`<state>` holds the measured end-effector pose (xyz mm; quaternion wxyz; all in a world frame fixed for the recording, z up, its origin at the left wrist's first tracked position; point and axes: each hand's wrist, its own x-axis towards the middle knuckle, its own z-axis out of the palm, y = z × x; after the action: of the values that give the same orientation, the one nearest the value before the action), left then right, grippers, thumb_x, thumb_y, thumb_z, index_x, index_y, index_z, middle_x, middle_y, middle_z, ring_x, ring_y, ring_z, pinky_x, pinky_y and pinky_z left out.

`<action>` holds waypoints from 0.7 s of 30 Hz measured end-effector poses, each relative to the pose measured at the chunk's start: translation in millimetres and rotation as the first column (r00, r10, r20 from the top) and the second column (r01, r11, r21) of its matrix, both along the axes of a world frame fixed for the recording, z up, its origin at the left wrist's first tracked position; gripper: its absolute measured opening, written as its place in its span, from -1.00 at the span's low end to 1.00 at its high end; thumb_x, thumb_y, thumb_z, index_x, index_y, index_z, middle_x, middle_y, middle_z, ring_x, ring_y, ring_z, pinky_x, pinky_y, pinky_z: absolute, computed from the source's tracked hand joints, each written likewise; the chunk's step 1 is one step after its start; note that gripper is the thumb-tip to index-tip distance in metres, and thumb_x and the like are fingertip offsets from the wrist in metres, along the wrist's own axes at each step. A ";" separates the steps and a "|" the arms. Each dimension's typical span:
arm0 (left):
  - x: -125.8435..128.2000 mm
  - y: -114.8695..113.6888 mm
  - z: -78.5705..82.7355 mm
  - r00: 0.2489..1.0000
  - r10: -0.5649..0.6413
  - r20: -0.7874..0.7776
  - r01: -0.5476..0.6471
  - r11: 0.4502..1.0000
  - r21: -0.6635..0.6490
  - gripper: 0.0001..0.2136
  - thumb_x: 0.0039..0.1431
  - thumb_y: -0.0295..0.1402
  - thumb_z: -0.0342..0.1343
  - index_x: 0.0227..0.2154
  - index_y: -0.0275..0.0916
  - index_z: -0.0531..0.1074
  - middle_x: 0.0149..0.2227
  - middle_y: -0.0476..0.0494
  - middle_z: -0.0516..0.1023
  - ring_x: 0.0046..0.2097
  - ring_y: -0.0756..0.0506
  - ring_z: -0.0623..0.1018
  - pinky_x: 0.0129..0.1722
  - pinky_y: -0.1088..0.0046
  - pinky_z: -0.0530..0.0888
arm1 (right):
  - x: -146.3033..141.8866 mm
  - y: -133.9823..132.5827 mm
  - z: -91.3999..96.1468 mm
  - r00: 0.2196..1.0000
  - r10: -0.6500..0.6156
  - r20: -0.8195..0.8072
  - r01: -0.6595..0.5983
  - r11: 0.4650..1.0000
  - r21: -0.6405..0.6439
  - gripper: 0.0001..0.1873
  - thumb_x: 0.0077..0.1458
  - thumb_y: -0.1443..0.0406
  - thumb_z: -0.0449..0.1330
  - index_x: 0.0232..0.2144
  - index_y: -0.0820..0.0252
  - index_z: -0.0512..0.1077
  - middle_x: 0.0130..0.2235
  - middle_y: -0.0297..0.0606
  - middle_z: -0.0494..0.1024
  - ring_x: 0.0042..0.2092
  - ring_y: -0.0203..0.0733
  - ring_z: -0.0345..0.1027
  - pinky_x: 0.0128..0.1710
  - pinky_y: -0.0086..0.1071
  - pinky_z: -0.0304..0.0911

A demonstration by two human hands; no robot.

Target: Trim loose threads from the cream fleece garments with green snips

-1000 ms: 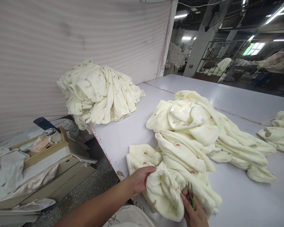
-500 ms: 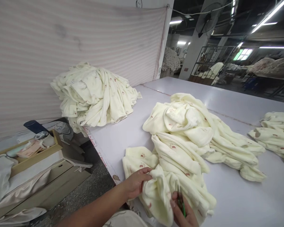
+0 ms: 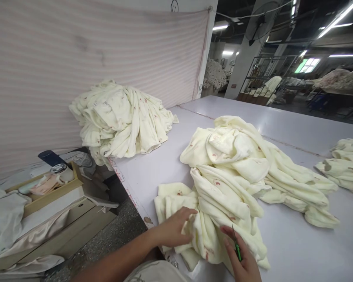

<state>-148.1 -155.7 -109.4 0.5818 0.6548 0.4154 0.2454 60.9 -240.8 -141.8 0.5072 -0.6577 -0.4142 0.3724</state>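
Observation:
A cream fleecy garment [image 3: 223, 192] with small reddish prints lies bunched at the table's near edge. My left hand [image 3: 175, 228] is closed on a fold of it, the fabric between thumb and fingers. On the right, my right hand [image 3: 243, 260] holds small thread snips [image 3: 237, 247] with a green handle, the thin dark blades pointing up in front of the cloth. Its fingertips are beside the garment's folds; whether they also grip cloth I cannot make out.
A large pile of like garments [image 3: 123, 117] rests on the table's [image 3: 294, 250] far left corner, by a striped curtain [image 3: 106, 43]. More cream cloth [image 3: 345, 166] lies at the right. Left of the table, an open wooden drawer [image 3: 51, 196] holds cloth and small items.
My right hand with the snips has shifted right and up, away from the cloth. My left hand has turned over the fold, and the garment's near part has spread and dropped lower.

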 end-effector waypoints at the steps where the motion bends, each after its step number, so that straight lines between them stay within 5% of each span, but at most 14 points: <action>1: 8.9 -5.2 -1.8 0.995 -0.097 -0.031 0.098 0.994 0.047 -0.42 -0.24 -0.45 0.19 -0.03 -0.11 0.30 -0.02 -0.14 0.31 -0.01 -0.20 0.28 -0.01 0.31 0.19 | -0.2 2.0 2.1 1.000 0.009 0.008 -0.009 1.000 -0.009 -0.55 -0.05 0.01 0.12 -0.18 0.15 0.38 -0.07 -0.21 0.45 0.07 -0.02 0.17 0.12 -0.15 -0.02; 4: 23.8 -7.0 -13.2 0.994 -0.104 -0.041 0.105 0.994 0.024 -0.58 -0.26 -0.52 0.13 -0.21 -0.16 0.37 -0.06 -0.12 0.29 0.02 -0.23 0.20 0.06 0.26 0.05 | 6.5 5.9 -0.1 1.000 0.029 0.007 -0.029 0.999 -0.033 -0.51 -0.04 0.01 0.10 -0.11 0.15 0.33 0.00 -0.20 0.40 0.11 -0.05 0.11 0.14 -0.16 -0.07; 8: 21.8 -1.0 -22.9 0.998 -0.006 0.055 0.017 0.978 -0.207 -0.84 -0.22 -0.52 0.04 -0.47 -0.25 0.34 -0.40 -0.03 0.33 -0.21 -0.14 0.33 -0.13 0.32 0.24 | 25.7 4.9 -11.7 1.000 0.006 -0.017 -0.007 0.995 -0.099 -0.37 -0.12 -0.04 0.13 -0.06 0.22 0.26 0.03 -0.10 0.37 0.13 0.00 0.09 0.12 -0.13 -0.02; 14: 10.8 -14.9 -18.7 0.961 0.111 0.255 0.046 0.842 -0.537 -0.70 -0.17 -0.41 0.09 -0.26 -0.28 0.38 -0.37 -0.07 0.42 -0.34 -0.05 0.40 -0.45 0.51 0.32 | 24.6 -3.7 -3.5 0.988 -0.137 -0.066 0.126 0.979 -0.158 -0.41 -0.15 -0.07 0.14 -0.12 0.14 0.31 -0.06 -0.18 0.45 0.12 -0.01 0.12 0.08 -0.24 0.06; 21: 18.5 -19.7 -15.1 0.894 0.273 0.356 0.029 0.757 -0.653 -0.56 -0.23 -0.41 0.18 -0.16 -0.31 0.36 -0.28 -0.15 0.45 -0.34 -0.03 0.43 -0.43 0.52 0.36 | -2.8 -6.3 -5.3 0.995 -0.014 0.095 0.019 0.998 -0.061 -0.44 -0.22 -0.06 0.19 -0.21 0.15 0.35 -0.14 -0.21 0.48 -0.05 -0.05 0.28 -0.15 -0.34 0.22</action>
<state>-129.6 -175.5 -124.5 0.8292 0.3155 0.3778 0.2649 58.1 -247.1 -147.1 0.4696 -0.6932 -0.4205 0.3493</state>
